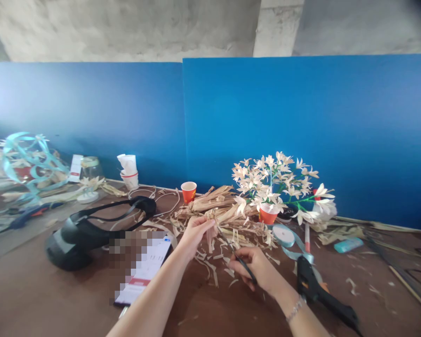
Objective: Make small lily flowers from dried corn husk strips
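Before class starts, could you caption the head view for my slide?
Left hand pinching a dry strip, right hand holding a slender dark tool, white flowers in a red cup beyond.

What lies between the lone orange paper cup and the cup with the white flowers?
A heap of dried husk strips lies between the lone cup and the flower cup, as the head view shows.

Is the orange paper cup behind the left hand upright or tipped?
Upright: the orange paper cup has its open rim uppermost, walls narrowing downward.
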`<action>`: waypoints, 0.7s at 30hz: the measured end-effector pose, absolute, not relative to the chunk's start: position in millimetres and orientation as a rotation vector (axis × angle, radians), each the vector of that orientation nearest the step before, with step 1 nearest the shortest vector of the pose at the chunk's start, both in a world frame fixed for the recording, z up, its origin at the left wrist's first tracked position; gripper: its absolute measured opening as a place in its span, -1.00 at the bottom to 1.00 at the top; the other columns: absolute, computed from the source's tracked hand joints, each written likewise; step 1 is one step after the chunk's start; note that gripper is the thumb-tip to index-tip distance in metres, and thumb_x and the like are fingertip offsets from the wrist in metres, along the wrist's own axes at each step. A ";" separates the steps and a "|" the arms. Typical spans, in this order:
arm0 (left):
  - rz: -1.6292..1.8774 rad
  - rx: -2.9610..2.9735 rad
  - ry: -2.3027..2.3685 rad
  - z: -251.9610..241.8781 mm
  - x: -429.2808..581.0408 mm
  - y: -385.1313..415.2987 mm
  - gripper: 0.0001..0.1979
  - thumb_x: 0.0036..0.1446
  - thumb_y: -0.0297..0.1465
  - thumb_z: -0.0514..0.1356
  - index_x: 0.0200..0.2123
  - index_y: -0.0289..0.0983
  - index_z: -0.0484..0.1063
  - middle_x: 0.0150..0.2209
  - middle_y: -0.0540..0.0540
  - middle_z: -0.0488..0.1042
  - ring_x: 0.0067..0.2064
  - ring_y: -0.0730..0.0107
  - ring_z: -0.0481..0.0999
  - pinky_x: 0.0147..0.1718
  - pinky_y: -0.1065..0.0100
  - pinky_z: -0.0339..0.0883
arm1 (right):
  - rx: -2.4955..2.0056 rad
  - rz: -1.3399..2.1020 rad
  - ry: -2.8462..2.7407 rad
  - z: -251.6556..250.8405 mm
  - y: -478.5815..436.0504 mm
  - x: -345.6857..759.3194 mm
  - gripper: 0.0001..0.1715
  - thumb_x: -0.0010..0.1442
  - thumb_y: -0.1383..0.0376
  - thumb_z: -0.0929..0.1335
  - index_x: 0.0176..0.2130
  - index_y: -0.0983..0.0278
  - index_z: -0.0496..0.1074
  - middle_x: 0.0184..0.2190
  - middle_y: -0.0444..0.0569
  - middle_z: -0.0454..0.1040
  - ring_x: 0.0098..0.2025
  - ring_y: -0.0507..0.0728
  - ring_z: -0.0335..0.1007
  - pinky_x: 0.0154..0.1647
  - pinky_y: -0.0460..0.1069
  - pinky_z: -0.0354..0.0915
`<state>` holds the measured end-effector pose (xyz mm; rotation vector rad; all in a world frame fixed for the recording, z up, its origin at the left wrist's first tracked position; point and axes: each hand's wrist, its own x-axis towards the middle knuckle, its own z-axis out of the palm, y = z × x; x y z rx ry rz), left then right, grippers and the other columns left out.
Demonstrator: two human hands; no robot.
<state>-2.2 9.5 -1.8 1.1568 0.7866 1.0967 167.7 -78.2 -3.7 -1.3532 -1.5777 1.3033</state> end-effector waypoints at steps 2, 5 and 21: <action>1.086 1.170 0.757 -2.8 -1.6 9.4 -0.76 -0.12 -0.28 0.24 -0.59 -0.37 0.43 -0.64 -0.04 0.40 -0.63 0.55 0.29 -0.65 0.52 0.10 | -1.349 1.309 -1.585 -3.6 -78.8 168.2 -0.63 -0.06 0.04 0.35 -0.49 0.32 0.35 -0.81 -0.28 0.19 -0.81 -0.11 0.05 -0.81 -0.20 -0.04; 1.056 1.162 0.757 -6.4 -1.4 10.8 -0.76 -0.13 -0.27 0.24 -0.52 -0.38 0.48 -0.67 -0.03 0.38 -0.65 0.56 0.28 -0.68 0.52 0.08 | -1.369 1.322 -1.581 -2.9 -79.3 168.0 -0.62 -0.07 0.02 0.35 -0.51 0.31 0.35 -0.81 -0.28 0.19 -0.81 -0.09 0.06 -0.81 -0.19 -0.04; 0.965 1.067 0.822 -13.4 -5.1 14.8 -0.76 -0.20 -0.34 0.26 -0.43 -0.39 0.52 -0.65 -0.03 0.41 -0.59 0.44 0.40 -0.58 0.43 0.28 | -1.383 1.342 -1.583 -4.1 -79.7 168.6 -0.59 -0.09 0.00 0.35 -0.48 0.32 0.34 -0.83 -0.30 0.16 -0.82 -0.11 0.02 -0.81 -0.20 -0.06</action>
